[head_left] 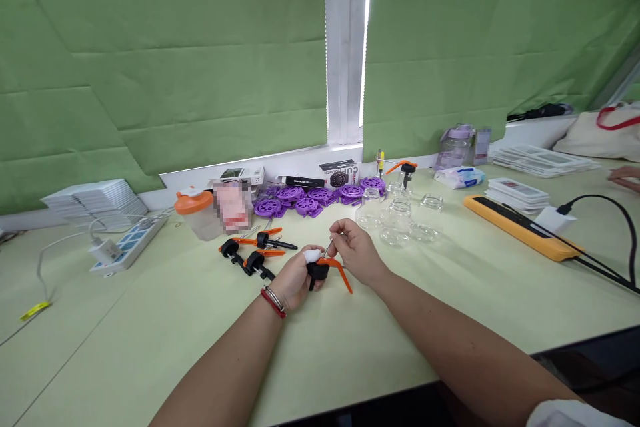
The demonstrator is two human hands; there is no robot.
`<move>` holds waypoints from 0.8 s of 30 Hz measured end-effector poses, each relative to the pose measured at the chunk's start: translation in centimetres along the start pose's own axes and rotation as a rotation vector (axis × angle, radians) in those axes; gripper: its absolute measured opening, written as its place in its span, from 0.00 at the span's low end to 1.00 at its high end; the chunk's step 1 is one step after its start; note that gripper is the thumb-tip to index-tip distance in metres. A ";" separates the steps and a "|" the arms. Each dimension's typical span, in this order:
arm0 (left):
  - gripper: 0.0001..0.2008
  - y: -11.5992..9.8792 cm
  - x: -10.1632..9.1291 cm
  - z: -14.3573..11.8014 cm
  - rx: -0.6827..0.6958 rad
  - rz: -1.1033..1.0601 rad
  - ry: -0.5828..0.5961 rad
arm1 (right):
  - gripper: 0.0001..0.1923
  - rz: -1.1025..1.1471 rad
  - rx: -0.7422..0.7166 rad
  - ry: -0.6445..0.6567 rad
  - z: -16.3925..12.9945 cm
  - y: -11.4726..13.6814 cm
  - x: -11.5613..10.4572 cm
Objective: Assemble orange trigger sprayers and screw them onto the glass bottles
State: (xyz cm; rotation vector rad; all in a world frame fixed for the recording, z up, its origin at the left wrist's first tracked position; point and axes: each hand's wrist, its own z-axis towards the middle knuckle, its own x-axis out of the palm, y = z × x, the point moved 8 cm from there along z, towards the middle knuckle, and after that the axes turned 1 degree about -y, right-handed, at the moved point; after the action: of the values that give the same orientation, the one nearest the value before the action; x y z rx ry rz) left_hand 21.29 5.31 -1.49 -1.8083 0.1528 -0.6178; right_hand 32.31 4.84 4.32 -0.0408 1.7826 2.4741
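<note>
My left hand (294, 281) is wrapped around a black round-capped part with an orange arm (319, 271), above the table's middle. A white covering (313, 255) sits at that hand's thumb; I cannot tell what it is. My right hand (361, 255) pinches a thin metal rod (327, 248) whose lower end meets the top of the black part. The orange arm bends down to the right, beneath my right fingers. Just left of my hands lie several similar black parts with orange arms (256, 261).
Behind are several purple round plastic pieces (306, 205), small boxes (345, 175) and clear glass jars (399, 213). An orange-lidded cup (195, 213) and white power strip (131, 245) stand left. To the right are an orange power strip (520, 227), white stacks (517, 197) and another person's hand (625, 178).
</note>
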 end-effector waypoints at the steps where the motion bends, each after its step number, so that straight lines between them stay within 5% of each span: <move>1: 0.09 0.0 0.0 0.0 -0.005 -0.001 0.000 | 0.06 0.005 0.006 -0.006 0.0 0.0 0.0; 10: 0.17 0.2 0.6 -0.1 0.002 0.050 0.084 | 0.06 -0.023 -0.043 0.029 -0.2 0.8 0.3; 24: 0.16 0.4 0.3 0.0 -0.022 0.047 -0.007 | 0.04 -0.198 -0.181 0.057 -0.8 1.9 0.9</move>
State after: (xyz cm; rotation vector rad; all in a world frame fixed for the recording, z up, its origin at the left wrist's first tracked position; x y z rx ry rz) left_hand 21.60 5.07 -1.73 -1.8233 0.1973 -0.5788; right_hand 31.17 3.53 5.73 -0.2884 1.4873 2.5036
